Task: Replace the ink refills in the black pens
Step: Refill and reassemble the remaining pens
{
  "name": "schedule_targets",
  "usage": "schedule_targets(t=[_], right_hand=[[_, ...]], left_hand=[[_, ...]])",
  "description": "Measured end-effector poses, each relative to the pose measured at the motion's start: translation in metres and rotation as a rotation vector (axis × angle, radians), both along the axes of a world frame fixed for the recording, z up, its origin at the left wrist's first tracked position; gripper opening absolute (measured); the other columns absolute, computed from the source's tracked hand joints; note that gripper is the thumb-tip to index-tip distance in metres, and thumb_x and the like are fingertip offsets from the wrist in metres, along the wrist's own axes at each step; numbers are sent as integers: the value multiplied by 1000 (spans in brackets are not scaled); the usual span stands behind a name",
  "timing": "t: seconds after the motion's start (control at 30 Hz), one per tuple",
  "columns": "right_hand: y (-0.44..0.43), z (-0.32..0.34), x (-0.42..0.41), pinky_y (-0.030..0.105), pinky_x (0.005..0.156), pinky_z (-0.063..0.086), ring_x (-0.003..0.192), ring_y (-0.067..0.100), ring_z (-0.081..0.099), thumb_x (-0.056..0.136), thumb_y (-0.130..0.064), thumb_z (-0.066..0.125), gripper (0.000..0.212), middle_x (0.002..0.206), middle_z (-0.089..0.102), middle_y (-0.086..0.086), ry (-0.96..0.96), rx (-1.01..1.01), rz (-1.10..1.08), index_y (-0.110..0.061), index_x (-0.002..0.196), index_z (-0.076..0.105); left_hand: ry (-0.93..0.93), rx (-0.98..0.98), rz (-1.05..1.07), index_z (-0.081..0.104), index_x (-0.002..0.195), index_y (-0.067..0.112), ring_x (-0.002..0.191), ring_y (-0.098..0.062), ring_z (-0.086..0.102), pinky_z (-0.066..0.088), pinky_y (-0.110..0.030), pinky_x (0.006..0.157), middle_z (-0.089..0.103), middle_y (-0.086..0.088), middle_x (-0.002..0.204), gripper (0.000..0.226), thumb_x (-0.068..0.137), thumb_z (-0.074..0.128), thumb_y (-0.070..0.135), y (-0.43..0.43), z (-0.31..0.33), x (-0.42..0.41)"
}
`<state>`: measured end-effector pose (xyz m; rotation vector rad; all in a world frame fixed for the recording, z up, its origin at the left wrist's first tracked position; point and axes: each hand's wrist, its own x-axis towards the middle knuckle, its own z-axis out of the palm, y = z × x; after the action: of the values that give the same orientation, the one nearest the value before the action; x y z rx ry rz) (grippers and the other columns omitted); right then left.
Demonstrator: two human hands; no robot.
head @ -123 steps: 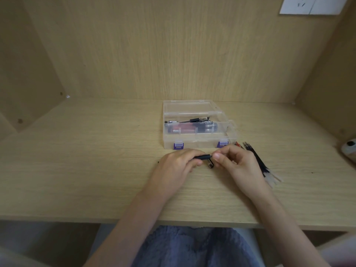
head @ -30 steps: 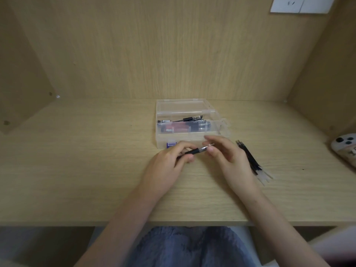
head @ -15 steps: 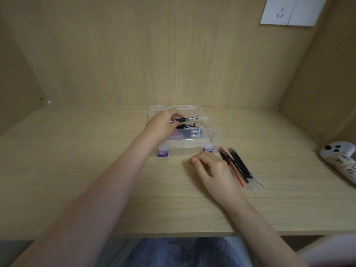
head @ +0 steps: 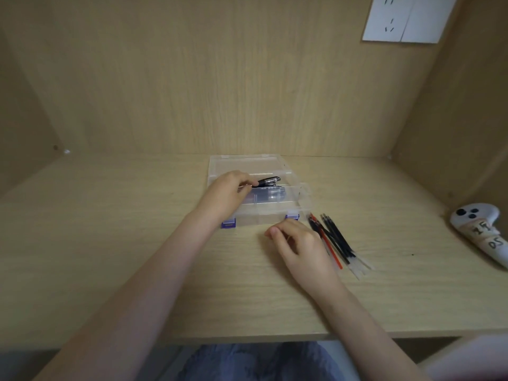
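A clear plastic box (head: 275,213) with purple clasps stands open at the middle of the desk. My left hand (head: 226,195) reaches into it, fingers curled round the end of a black pen (head: 268,181) that lies in the back compartment. More pens (head: 268,194) lie in the compartment in front. My right hand (head: 298,244) rests on the desk in front of the box with fingers loosely curled, holding nothing that I can see. A bundle of black and red ink refills (head: 334,242) lies just right of that hand.
A white game controller (head: 481,229) with handwritten tape lies at the desk's right edge. Wooden walls enclose the desk at the back and both sides. A white wall socket (head: 404,19) sits high on the back wall.
My left hand carried the black pen from in front of the box into its back compartment and lowered it there. My right hand let go of the pen and settled on the desk.
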<state>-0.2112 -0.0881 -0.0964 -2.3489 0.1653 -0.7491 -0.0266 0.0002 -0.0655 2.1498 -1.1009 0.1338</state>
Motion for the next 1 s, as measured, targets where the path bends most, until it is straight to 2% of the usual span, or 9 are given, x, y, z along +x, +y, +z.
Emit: schedule_targets(t=[0.1, 0.2, 0.37, 0.5, 0.6, 0.8, 1.0], right_hand=[[1, 1, 0, 20, 69, 41, 76, 8, 54, 94, -23, 51, 19, 81, 62, -6, -1, 9, -3, -16, 88, 67], [1, 2, -1, 19, 69, 41, 76, 7, 55, 95, -21, 52, 17, 81, 63, -8, 6, 22, -10, -17, 88, 67], [1, 3, -2, 25, 70, 45, 76, 8, 58, 95, -22, 52, 17, 82, 63, -9, 16, 41, -10, -19, 88, 67], [1, 1, -1, 32, 71, 47, 77, 10, 59, 95, -24, 51, 18, 83, 64, -8, 27, 55, -9, -19, 88, 67], [1, 2, -1, 31, 72, 47, 79, 8, 59, 95, -24, 51, 18, 83, 64, -9, 32, 65, -3, -18, 88, 67], [1, 4, -2, 22, 70, 45, 78, 7, 59, 95, -20, 52, 17, 83, 65, -8, -17, 95, -15, -19, 87, 67], [-4, 2, 1, 29, 71, 46, 79, 10, 58, 93, -23, 49, 20, 83, 64, -6, -144, 142, -134, -19, 85, 66]], left_hand=[[-68, 73, 34, 62, 117, 20, 107, -22, 56, 42, -32, 90, 64, -4, 116, 27, 93, 51, 21, 15, -5, -4], [-69, 158, 21, 57, 122, 25, 109, -25, 55, 43, -35, 89, 63, -5, 118, 32, 96, 42, 36, 18, -2, -6], [-30, 314, 0, 48, 131, 20, 116, -25, 48, 37, -34, 95, 51, -7, 126, 42, 98, 33, 41, 2, 7, 1], [48, 415, -28, 51, 129, 24, 116, -20, 46, 34, -35, 100, 44, 0, 127, 44, 97, 31, 46, -4, 9, 9], [-7, 495, -7, 49, 132, 23, 120, -19, 44, 33, -37, 102, 43, 0, 133, 48, 96, 29, 49, -7, 10, 11], [-41, 148, 28, 60, 119, 19, 107, -20, 52, 40, -37, 92, 55, -2, 115, 36, 96, 40, 39, -2, 6, -3], [-53, -78, -12, 62, 114, 20, 109, -12, 51, 38, -28, 93, 59, 2, 116, 23, 93, 51, 21, 16, 3, -66]])
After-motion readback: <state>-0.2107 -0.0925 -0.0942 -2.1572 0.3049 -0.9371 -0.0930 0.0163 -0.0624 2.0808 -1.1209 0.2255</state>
